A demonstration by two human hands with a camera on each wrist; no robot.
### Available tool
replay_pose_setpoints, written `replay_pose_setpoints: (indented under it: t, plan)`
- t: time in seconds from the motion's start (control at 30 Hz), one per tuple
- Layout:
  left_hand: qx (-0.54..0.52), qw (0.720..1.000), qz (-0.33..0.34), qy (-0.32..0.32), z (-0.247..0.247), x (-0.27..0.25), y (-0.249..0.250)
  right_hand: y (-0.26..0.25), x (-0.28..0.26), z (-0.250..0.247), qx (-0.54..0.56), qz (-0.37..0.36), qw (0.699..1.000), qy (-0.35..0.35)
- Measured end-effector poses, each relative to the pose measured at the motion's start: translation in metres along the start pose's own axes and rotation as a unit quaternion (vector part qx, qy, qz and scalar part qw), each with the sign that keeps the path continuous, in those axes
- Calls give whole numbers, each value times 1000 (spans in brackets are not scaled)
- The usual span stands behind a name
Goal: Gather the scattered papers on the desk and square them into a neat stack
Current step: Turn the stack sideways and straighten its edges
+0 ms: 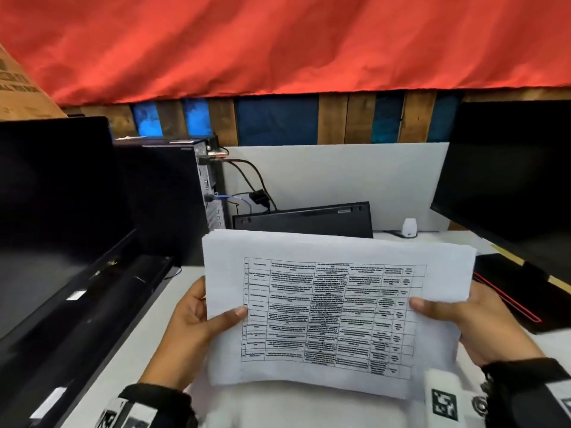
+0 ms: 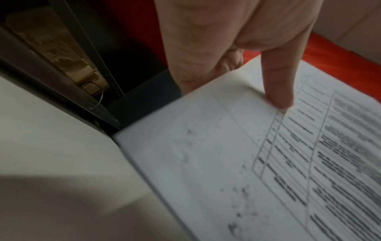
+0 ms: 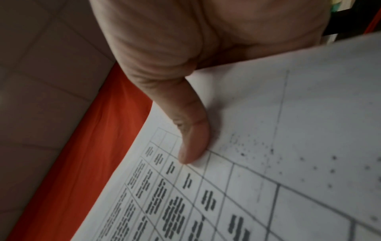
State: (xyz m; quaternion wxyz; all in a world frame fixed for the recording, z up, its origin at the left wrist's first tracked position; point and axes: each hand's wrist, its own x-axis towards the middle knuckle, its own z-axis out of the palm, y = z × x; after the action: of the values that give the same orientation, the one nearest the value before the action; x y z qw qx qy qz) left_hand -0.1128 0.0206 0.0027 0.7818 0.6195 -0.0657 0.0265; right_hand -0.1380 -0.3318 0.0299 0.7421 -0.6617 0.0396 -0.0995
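Dark monitors left (image 1: 55, 193) and right (image 1: 509, 168), PC tower (image 1: 173, 193) behind the left one. Black keyboard (image 1: 304, 219) leaning on white panel (image 1: 340, 180). Red cloth (image 1: 278, 41) overhead.

The printed table on the papers (image 1: 333, 313) is too blurred to be read in any view. The fingers of the left hand (image 1: 197, 322) and the right hand (image 1: 457, 319) are hidden behind the sheets; only the thumbs are seen. Much of the desk (image 1: 129, 359) is covered by the stack, and both wrists are cut off by the lower edge
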Motion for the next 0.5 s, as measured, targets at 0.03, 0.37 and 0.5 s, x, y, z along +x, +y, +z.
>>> replay_pose_setpoints:
  t: [0.03,0.37,0.5]
  plan:
    - [-1,1000,-1,1,-1,0,1,-2,0,-1,-1,-8,1000,-2]
    - [26,999,18,26,12,-5,-2,-1,-6,12,-21,-75,997,8]
    - [46,990,108,78,30,-6,-1,-1,-17,39,-28,-167,983,65]
